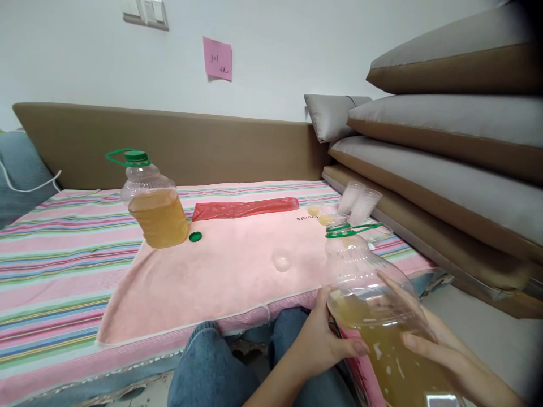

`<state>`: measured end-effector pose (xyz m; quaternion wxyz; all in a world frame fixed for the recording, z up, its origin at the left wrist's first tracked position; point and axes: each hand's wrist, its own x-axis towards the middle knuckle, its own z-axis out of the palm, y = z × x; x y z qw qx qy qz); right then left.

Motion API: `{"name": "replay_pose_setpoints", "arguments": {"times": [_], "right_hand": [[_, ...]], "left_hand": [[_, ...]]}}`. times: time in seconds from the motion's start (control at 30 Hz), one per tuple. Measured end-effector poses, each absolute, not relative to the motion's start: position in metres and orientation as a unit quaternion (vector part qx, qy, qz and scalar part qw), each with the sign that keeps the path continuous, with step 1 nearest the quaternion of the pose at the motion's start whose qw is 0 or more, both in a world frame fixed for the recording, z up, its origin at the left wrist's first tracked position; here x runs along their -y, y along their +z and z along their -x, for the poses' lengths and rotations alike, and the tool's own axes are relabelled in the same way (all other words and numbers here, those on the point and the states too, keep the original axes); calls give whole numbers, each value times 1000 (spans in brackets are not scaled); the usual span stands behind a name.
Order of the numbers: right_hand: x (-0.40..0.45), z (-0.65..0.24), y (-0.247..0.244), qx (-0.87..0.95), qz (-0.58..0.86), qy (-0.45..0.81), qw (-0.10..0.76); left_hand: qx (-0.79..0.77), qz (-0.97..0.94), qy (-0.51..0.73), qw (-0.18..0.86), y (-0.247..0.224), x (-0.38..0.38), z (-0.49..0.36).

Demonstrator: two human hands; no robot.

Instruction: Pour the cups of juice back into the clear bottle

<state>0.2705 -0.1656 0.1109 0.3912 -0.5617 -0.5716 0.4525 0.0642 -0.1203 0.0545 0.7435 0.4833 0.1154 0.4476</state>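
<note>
A large clear plastic bottle (382, 362) of cloudy yellow liquid is held between my hands above my lap, at the lower right. Its mouth is uncapped, and a green collar with a strap handle circles the neck. My left hand (324, 342) grips its left side, thumb across the pink label. On the other side my right hand (441, 345) presses against the bottle with fingers extended over it. A clear plastic cup (282, 261) stands on the pink towel (224, 282), left of the bottle. The loose green cap (195, 237) lies farther left.
A second bottle (159, 217), capped in green, stands at left. Behind the held bottle are cups of yellow liquid (326, 219) and stacked clear cups (365, 207). A red plastic bag (246, 209) lies at the back. Grey-brown cushions (445, 164) rise on the right.
</note>
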Motion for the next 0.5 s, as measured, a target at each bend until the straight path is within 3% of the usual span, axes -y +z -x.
{"name": "replay_pose_setpoints", "arguments": {"times": [0.5], "right_hand": [[143,-252,126,630,579,421,301]], "left_hand": [[-269,-398,380,791,20,126,-65]]}}
